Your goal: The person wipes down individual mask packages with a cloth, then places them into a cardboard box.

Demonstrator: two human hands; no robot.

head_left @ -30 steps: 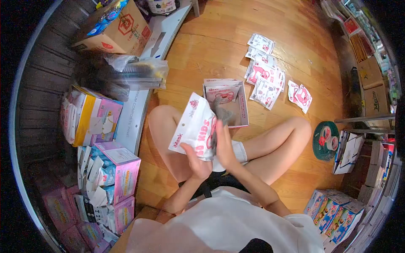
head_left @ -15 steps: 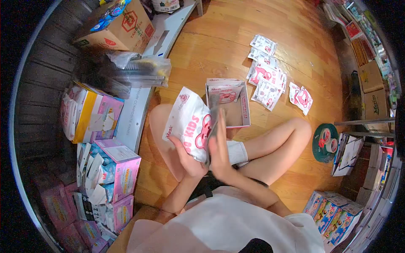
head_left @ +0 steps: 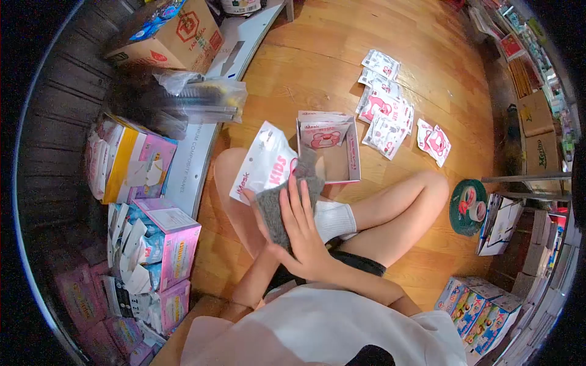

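A white mask packet point(head_left: 259, 161) with pink print rests on my left hand point(head_left: 261, 222), whose fingers are mostly hidden beneath it. Over the packet's lower part lies a grey cloth point(head_left: 274, 210). My right hand point(head_left: 299, 229) presses flat on the cloth, fingers stretched out. Just beyond and to the right stands an open white and pink box point(head_left: 353, 152) on the wooden floor, with packets point(head_left: 326, 137) upright at its back.
Several packets point(head_left: 381, 107) lie overlapping on the floor, with one packet point(head_left: 434, 143) apart at their right. Tape rolls point(head_left: 473, 204) sit at the right. Filled pink boxes point(head_left: 180, 244) and a carton point(head_left: 189, 36) stand at the left; shelves line the right.
My right hand has moved left and turned from edge-on to palm down over the packet. The grey cloth now spreads across the packet's lower part.
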